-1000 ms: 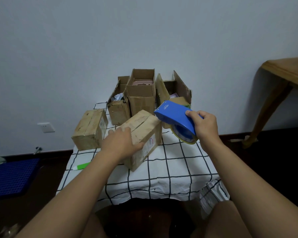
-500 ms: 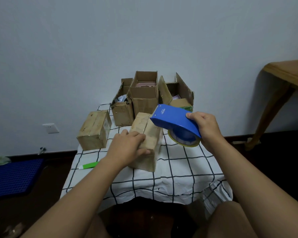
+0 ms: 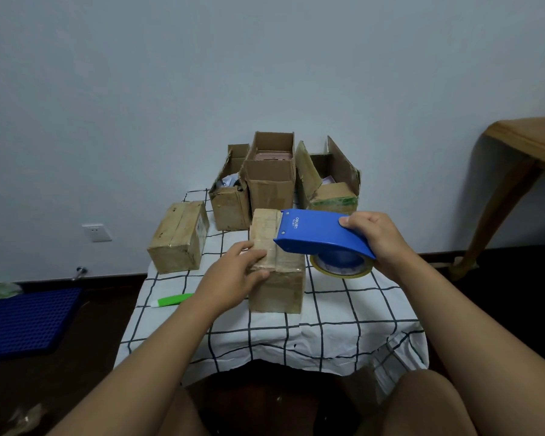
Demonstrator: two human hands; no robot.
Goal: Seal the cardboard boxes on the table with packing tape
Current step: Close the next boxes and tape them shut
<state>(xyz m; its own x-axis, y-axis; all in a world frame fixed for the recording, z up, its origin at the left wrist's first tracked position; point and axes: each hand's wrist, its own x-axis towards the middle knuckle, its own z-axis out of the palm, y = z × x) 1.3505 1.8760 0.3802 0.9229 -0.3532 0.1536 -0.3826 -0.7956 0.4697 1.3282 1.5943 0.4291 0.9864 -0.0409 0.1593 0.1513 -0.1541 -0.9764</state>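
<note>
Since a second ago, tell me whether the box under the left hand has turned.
Yes. The box under the left hand was angled across the tablecloth's grid; now it runs along the lines, toward the open boxes.

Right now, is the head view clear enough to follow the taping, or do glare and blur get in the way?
Head view: dim, even light, no glare; box and blue dispenser sharp; wide-angle bending at the edges; floor nearly black.
</note>
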